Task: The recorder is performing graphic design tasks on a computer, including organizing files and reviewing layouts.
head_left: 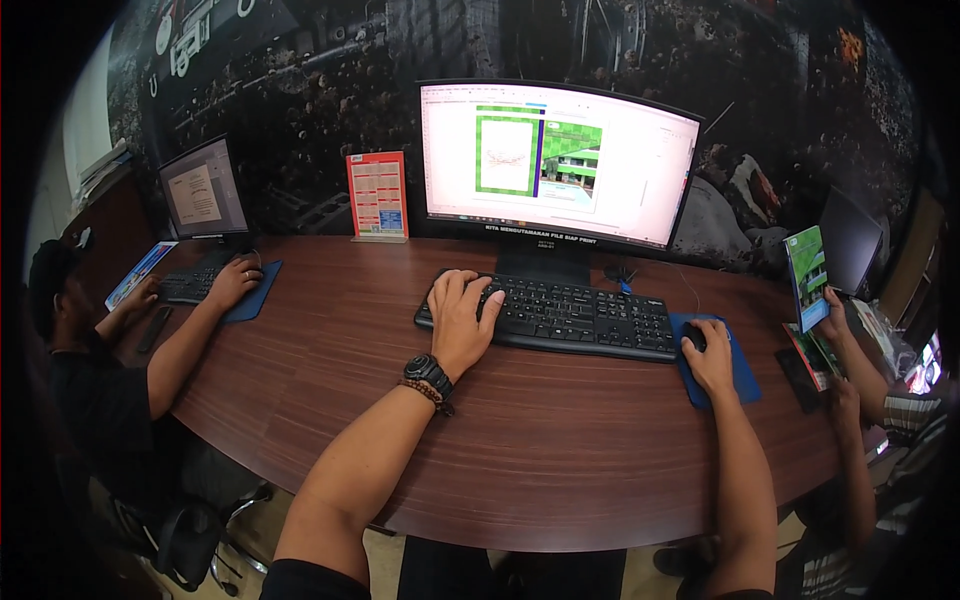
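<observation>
My left hand [463,318] lies over the left end of a black keyboard [585,318], its fingers stretched across the keys. A dark watch [428,375] and a beaded bracelet circle that wrist. Off the keyboard's right end, my right hand [714,358] is curled over a black mouse [694,337], which sits on a blue mouse pad [742,378]. Behind the keyboard stands a monitor [640,155]. Its screen shows a page layout with green borders and a photo of a building.
A red and white desk calendar [377,195] stands left of the monitor on the brown wooden desk [560,440]. At the left, a person [100,370] works at another keyboard [188,285] and screen. On the right, another person's hands hold green printed booklets [808,278].
</observation>
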